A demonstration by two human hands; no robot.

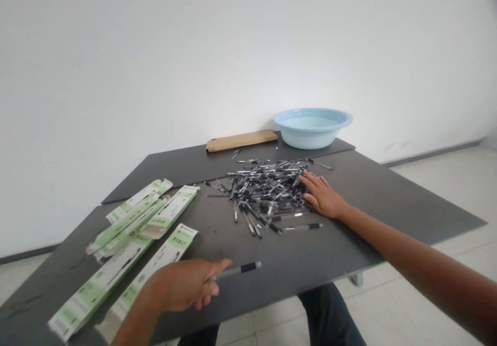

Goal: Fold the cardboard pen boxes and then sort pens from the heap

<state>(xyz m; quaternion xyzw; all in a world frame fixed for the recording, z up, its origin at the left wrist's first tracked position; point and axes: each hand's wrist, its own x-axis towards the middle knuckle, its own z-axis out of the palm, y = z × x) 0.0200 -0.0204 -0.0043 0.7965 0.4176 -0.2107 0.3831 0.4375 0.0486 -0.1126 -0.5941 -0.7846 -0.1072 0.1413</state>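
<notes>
Clear plastic with a black ribbed-looking grip: this is the pen (pixel 240 270) we hold in our left hand (pixel 192 284), pinched between thumb and fingers and pointing away rightward. Our right hand (pixel 324 197) is open, palm down, fingers spread at the edge of a heap of pens (pixel 267 196), slim cylinders with black and silvery parts lying at all angles. Just nearer than that hand, a loose pen (pixel 301 227) lies flat. Left of and beyond our left hand are cartons (pixel 106 278) in white and green card, long, some squashed, with torn flaps. Beyond the right hand we note a round, smooth, pale-blue basin (pixel 308 140) and a flat brown cardboard box (pixel 243 140). The tabletop (pixel 291 263) beneath both hands is dark and matt.

Our left fingers hide the held pen's near end; our left forearm covers part of the nearest carton. Small print is illegible, and the heaped pens overlap too much to count.
</notes>
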